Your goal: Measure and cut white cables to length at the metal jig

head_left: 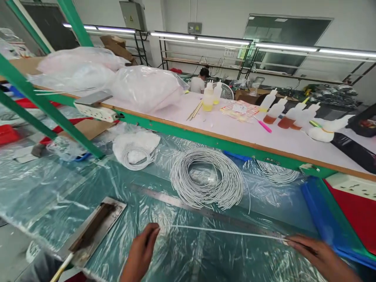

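Observation:
Stretched nearly straight between my two hands is a thin white wire (217, 230), just above the plastic-covered table. My left hand (142, 248) pinches its left end between thumb and fingertips. At the other end, my right hand (315, 248) has its fingers closed on the wire. A long steel ruler (167, 198) lies on the table just beyond, slanting down toward my right hand. Behind the ruler rests a large coil of similar white wire (179, 182). A smaller white coil (129, 164) lies on a white bag to its left.
At the left front sits a metal plate with a brown block (92, 227), a brush-like handle (62, 268) near it. A raised shelf (188, 117) holds squeeze bottles (286, 117) and stuffed plastic bags (147, 88). Blue bins (320, 219) stand right. A person (198, 83) sits beyond.

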`<state>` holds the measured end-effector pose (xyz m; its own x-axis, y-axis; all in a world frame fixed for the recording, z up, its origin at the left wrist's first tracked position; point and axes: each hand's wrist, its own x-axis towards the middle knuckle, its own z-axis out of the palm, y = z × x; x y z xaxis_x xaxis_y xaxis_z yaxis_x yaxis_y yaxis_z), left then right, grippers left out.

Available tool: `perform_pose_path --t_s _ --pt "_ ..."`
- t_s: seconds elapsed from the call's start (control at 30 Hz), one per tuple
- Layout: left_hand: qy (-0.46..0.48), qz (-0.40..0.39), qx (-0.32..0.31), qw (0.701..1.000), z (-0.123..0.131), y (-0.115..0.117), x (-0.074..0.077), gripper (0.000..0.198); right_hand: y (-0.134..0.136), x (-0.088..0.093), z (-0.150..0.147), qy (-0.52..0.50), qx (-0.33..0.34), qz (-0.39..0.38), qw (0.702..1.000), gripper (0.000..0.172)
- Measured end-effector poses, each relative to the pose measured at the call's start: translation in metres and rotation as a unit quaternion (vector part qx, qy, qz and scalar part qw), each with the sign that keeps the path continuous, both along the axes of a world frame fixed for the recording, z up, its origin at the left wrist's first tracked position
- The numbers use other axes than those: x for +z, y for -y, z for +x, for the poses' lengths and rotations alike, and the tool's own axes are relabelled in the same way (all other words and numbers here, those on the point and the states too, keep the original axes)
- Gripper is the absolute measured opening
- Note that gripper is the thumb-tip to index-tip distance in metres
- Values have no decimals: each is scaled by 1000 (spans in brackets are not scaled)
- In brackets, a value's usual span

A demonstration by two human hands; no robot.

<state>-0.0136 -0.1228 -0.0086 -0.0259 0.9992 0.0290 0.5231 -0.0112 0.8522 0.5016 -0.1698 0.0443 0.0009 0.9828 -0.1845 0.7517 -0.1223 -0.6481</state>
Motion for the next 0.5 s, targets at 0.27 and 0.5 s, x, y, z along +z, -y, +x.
perform_pose_path --t_s 0.27,0.5 --pt "108 -21 101 989 39 -163 -48 48 -47 -109 33 -5 -188 67 980 46" --pt "-37 59 72 995 105 -316 -46 34 -200 -156 -34 -7 -221 110 969 61"
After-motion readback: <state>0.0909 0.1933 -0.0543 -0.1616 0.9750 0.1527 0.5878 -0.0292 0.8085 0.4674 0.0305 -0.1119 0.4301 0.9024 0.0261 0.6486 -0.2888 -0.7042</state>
